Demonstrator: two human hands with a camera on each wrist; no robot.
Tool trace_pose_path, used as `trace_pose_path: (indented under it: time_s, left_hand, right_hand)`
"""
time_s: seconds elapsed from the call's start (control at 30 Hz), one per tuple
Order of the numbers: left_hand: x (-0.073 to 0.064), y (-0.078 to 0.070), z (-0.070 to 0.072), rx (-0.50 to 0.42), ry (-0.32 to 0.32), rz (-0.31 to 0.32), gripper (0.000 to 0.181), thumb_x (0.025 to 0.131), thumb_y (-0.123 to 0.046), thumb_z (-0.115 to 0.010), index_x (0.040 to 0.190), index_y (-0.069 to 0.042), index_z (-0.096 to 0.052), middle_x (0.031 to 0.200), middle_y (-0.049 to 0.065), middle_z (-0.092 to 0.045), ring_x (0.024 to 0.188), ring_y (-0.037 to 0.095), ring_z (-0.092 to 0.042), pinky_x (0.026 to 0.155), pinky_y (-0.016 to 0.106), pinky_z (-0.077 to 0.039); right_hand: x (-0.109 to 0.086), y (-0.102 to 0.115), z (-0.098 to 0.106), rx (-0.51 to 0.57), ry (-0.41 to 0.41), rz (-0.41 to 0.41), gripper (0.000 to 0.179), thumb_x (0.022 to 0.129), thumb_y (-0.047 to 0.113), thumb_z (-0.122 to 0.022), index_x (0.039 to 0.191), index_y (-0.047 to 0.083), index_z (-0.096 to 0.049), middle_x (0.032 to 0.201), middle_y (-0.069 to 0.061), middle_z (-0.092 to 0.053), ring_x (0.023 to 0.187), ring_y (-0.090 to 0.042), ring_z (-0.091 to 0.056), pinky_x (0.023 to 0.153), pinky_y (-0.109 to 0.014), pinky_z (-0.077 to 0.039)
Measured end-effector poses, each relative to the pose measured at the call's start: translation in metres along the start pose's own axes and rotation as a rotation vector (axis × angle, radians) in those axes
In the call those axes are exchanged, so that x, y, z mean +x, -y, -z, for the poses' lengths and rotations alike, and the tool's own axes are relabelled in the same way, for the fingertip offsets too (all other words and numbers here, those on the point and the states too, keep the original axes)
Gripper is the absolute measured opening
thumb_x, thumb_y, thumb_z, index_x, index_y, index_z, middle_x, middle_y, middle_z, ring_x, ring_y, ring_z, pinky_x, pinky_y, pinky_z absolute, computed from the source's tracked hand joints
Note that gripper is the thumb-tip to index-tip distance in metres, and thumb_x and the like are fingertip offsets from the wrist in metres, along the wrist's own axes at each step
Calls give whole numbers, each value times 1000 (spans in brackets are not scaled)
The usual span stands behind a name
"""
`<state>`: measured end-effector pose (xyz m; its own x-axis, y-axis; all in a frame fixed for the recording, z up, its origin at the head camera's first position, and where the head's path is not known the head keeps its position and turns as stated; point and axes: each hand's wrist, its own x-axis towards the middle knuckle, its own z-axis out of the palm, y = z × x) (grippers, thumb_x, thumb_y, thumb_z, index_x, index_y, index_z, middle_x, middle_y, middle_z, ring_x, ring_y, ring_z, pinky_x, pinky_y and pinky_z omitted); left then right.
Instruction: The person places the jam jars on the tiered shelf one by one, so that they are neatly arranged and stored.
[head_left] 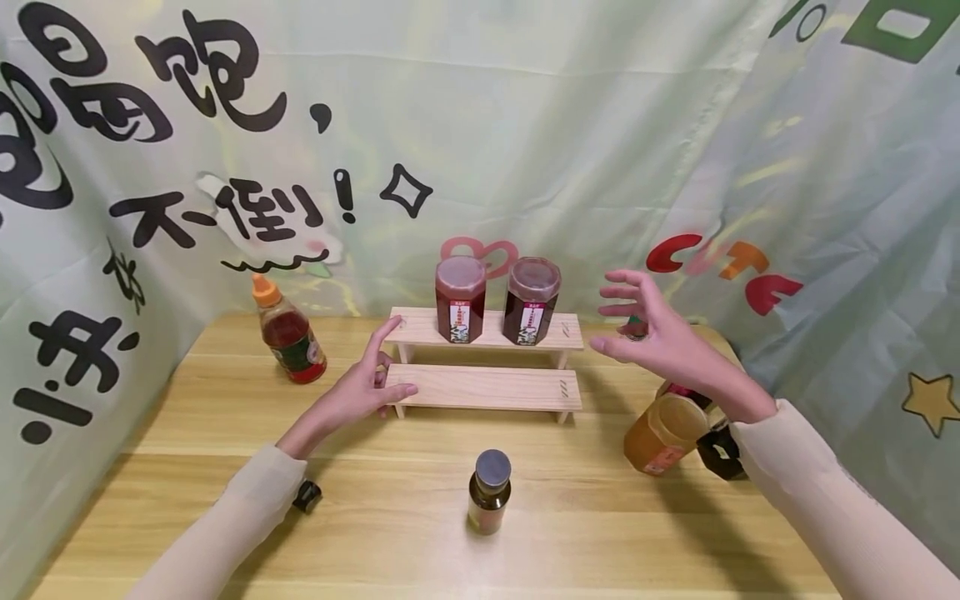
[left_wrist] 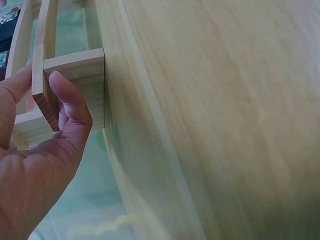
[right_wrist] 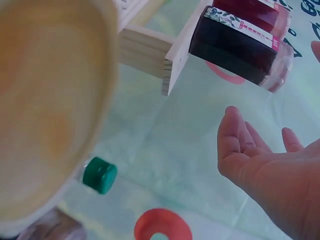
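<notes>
A two-tier wooden stand (head_left: 480, 385) sits on the table; its upper shelf carries a red-filled jar (head_left: 461, 300) and a darker jar (head_left: 532, 302). My left hand (head_left: 358, 385) grips the stand's left end, thumb and fingers around the end of the lower board (left_wrist: 44, 65). Off the stand's right end, my right hand (head_left: 651, 327) hangs in the air with spread, slightly bent fingers, apart from the darker jar (right_wrist: 235, 47). Nothing is in it.
A squeeze bottle (head_left: 294, 340) with an orange cap stands at left. In front is a small dark-capped bottle (head_left: 489, 493). At right, an amber jar (head_left: 660, 437) stands near a black object (head_left: 722, 452), partly under the right forearm. A green cap (right_wrist: 100, 175) shows behind. Printed cloth (head_left: 570, 133) hangs behind.
</notes>
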<state>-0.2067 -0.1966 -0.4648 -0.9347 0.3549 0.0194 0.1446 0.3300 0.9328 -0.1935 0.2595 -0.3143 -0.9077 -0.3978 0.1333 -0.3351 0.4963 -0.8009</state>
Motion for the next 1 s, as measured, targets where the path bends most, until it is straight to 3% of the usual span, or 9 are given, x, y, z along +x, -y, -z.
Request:
trace_pose_path:
  time_s: [0.17, 0.4, 0.5, 0.63, 0.7, 0.83, 1.0]
  left_hand:
    - [1, 1, -1, 5, 2, -8, 111, 98, -19, -87, 170, -56, -10, 113, 21, -47, 64, 20, -49, 55, 44, -60]
    - [1, 2, -1, 1, -2, -5, 111, 98, -20, -86, 170, -56, -10, 114, 21, -46, 66, 20, -48, 56, 44, -60]
    - [-1, 0, 0, 5, -4, 1, 112, 99, -19, -86, 171, -55, -9, 115, 21, -45, 67, 20, -47, 56, 43, -60]
    - [-1, 0, -1, 5, 6, 0, 113, 99, -17, -85, 172, -52, -7, 115, 21, -45, 67, 19, -47, 55, 43, -59]
    - [0, 1, -1, 4, 10, -3, 113, 99, -17, -85, 172, -52, -6, 116, 22, -45, 67, 19, -47, 56, 43, -60]
    - [-1, 1, -2, 4, 4, -5, 114, 99, -17, -86, 171, -54, -6, 117, 23, -46, 65, 19, -48, 55, 43, -59]
    - [-1, -1, -2, 5, -1, -12, 113, 99, -16, -84, 172, -52, -6, 115, 23, -44, 63, 19, -47, 54, 43, -59]
  right_hand:
    - [-22, -6, 6, -55, -32, -36, 85, 102, 20, -79, 167, 14, -25, 160, -17, -45, 141, -41, -53, 108, -60, -44]
    - [-58, -20, 9, -120, -110, -42, 79, 102, 19, -81, 164, 11, -33, 152, -17, -53, 136, -40, -54, 89, -22, -48]
    - [-71, -27, 6, -129, -161, -21, 79, 99, 16, -83, 162, 9, -36, 151, -17, -55, 136, -31, -54, 94, -14, -43]
    - [-88, -40, -2, -134, -221, -14, 82, 97, 13, -85, 162, 8, -36, 152, -17, -54, 135, -12, -52, 100, -8, -37]
    - [-96, -46, -5, -127, -241, -22, 84, 96, 11, -86, 163, 8, -34, 154, -18, -51, 137, -12, -50, 101, -6, -35]
    - [-105, -55, -11, -127, -249, -35, 88, 95, 10, -86, 163, 7, -31, 157, -20, -45, 139, -25, -47, 100, -6, -32]
    - [-113, -65, -18, -149, -250, -25, 92, 89, 10, -92, 160, 4, -35, 155, -20, -45, 135, -14, -47, 101, -5, -32]
